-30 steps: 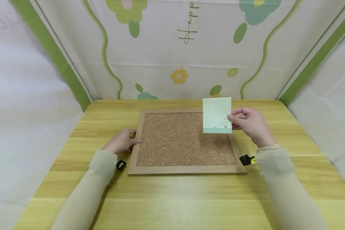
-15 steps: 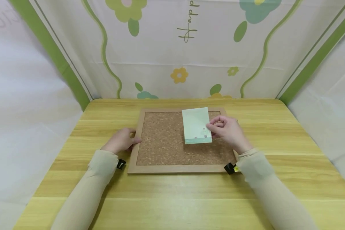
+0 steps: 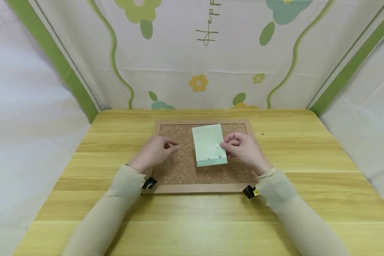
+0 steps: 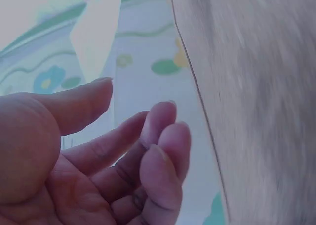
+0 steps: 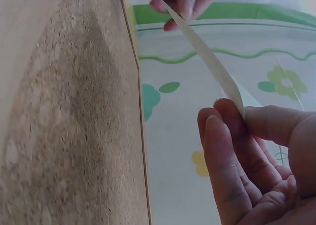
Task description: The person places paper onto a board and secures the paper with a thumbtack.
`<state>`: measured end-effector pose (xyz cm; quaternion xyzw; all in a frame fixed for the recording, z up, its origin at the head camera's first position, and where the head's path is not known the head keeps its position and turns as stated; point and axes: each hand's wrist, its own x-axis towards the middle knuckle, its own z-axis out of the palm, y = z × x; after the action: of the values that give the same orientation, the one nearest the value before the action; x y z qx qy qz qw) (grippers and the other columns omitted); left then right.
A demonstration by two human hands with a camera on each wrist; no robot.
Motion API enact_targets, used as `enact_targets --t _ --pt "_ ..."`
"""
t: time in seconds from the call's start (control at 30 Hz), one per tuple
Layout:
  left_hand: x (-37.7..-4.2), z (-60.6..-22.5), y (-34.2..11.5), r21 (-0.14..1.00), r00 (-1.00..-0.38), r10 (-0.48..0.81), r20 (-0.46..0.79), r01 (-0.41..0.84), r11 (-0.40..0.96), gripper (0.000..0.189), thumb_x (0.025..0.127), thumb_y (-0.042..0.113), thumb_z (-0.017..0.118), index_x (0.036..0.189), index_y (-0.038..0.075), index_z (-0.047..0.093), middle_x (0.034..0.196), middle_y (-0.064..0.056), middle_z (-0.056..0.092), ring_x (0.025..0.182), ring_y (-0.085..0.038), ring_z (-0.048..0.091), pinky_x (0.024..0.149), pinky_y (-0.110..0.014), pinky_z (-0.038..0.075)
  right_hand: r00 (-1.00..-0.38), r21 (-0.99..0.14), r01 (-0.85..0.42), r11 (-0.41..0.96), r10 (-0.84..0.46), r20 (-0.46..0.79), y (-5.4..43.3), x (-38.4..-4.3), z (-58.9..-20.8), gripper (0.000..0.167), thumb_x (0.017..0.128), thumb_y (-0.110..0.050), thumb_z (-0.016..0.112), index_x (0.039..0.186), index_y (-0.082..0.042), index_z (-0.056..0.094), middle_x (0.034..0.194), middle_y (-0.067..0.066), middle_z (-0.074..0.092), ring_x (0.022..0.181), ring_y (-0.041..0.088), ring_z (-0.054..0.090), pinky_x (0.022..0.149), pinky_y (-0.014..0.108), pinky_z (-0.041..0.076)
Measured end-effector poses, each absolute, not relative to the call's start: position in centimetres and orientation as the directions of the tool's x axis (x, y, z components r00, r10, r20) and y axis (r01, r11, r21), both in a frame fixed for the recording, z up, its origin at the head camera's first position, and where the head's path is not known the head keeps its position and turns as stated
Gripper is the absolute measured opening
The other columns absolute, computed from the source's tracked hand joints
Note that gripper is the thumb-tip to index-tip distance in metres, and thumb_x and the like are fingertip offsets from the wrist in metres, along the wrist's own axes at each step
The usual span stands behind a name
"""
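A framed corkboard (image 3: 181, 173) lies flat on the wooden table. Above it, a pale green sheet of notepaper (image 3: 208, 145) is pinched at its right edge by my right hand (image 3: 245, 152), between thumb and fingers. In the right wrist view the paper (image 5: 210, 57) appears nearly edge-on, apart from the cork. My left hand (image 3: 153, 153) is over the board's left part, holding nothing. Its thumb and loosely bent fingers stand apart in the left wrist view, with the paper (image 4: 96, 35) beyond them.
On the wooden table (image 3: 192, 224), right of the board, sits a tiny object (image 3: 263, 133), too small to make out. A flower-printed cloth (image 3: 179, 57) hangs behind the table. White cloth hangs at both sides.
My right hand has carried the notepaper leftward and lower over the board. My left hand has let go of the board's left frame and moved right, towards the paper.
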<state>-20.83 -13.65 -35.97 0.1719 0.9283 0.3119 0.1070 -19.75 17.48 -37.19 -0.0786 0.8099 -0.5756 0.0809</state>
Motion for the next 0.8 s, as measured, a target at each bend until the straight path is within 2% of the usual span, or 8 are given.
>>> enact_targets --t 0.13,0.33,0.53,0.7,0.8 --pt "-20.7 -36.5 -12.2 0.692 -0.910 0.407 -0.077 0.245 0.679 0.036 0.100 0.036 0.060 0.123 0.010 0.070 0.094 -0.004 0.070 0.076 -0.017 0.060 0.064 -0.035 0.049 -0.973 -0.951 -0.038 0.307 -0.226 -0.034 17.1 -19.6 -37.3 0.024 0.094 -0.018 0.071 0.101 0.003 0.062 0.084 0.013 0.072 0.077 0.032 0.067 0.077 0.048 0.057" --pt "-20.2 -36.9 -10.8 0.774 -0.908 0.417 -0.035 0.239 0.587 0.038 0.095 0.038 0.068 0.124 0.013 0.068 0.098 0.003 0.071 0.087 -0.015 0.065 0.074 -0.035 0.053 -0.973 -0.959 -0.040 0.281 -0.228 -0.026 16.7 -19.4 -37.4 0.023 0.094 -0.019 0.071 0.101 0.002 0.062 0.086 0.013 0.073 0.076 0.028 0.067 0.077 0.047 0.057" --pt "-19.9 -37.0 -10.1 0.821 -0.907 0.422 -0.022 0.224 0.525 0.023 0.091 0.028 0.075 0.107 0.013 0.068 0.090 0.006 0.072 0.085 -0.023 0.069 0.071 -0.036 0.053 -0.974 -0.960 -0.031 0.279 -0.224 -0.034 16.6 -19.1 -37.8 0.020 0.094 -0.018 0.071 0.100 0.000 0.062 0.089 0.011 0.074 0.078 0.028 0.069 0.076 0.045 0.057" --pt "-19.8 -37.2 -9.8 0.845 -0.895 0.446 0.001 0.240 0.479 0.012 0.091 0.018 0.075 0.096 0.012 0.066 0.084 0.005 0.073 0.078 -0.029 0.070 0.065 -0.039 0.054 -0.973 -0.964 -0.027 0.265 -0.228 -0.035 16.8 -18.8 -38.0 0.021 0.094 -0.018 0.072 0.099 0.000 0.061 0.089 0.012 0.073 0.079 0.032 0.069 0.077 0.050 0.056" --pt "-19.7 -37.2 -9.6 0.845 -0.887 0.461 0.008 0.252 0.471 0.010 0.091 0.016 0.074 0.089 0.011 0.066 0.081 0.006 0.073 0.077 -0.030 0.070 0.064 -0.040 0.054 -0.970 -0.962 -0.030 0.270 -0.241 -0.038 16.9 -18.7 -37.9 0.022 0.093 -0.019 0.072 0.100 -0.001 0.062 0.089 0.013 0.073 0.080 0.031 0.069 0.077 0.050 0.056"
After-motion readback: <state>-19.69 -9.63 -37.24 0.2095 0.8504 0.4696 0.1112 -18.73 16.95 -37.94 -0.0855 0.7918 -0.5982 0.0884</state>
